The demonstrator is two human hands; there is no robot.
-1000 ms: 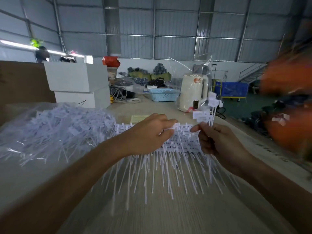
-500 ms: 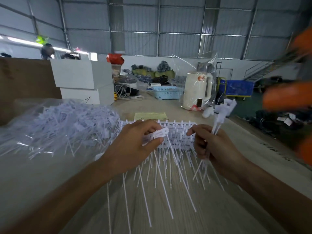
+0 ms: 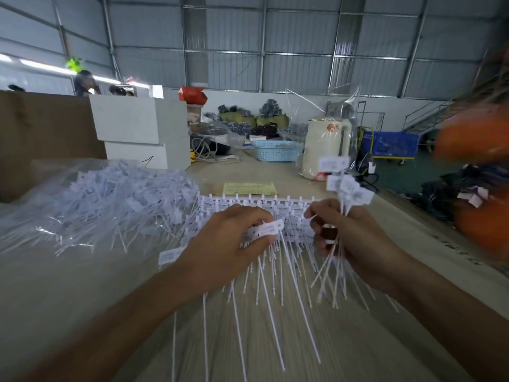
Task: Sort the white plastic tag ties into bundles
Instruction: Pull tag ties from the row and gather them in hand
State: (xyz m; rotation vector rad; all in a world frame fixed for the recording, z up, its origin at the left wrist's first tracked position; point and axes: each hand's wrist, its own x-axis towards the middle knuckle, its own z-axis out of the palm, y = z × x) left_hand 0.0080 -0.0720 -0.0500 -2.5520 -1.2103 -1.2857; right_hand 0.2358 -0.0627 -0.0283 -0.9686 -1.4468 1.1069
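The left hand is curled, thumb and fingertips pinching the flat white plastic head of one tag tie, whose thin tail runs down toward the near edge of the pale wooden worktop; the right hand is closed round a small bundle of white plastic tag ties, their rectangular heads fanning out above the fingers and their tails spilling below the palm; between and just beyond both hands lies a flat, comb-like sheet of joined white tag ties, heads in a row at the far side, tails pointing back under the wrists; left of the left hand sits a big loose heap of white tag ties in clear plastic wrap; beyond the sheet lies a yellowish paper slip; farther off, past the right hand, stands a cream kettle in a clear bag, with a light blue plastic basket to its left; two stacked white boxes rise beyond the heap; something orange and blurred fills the space far right of the right hand.
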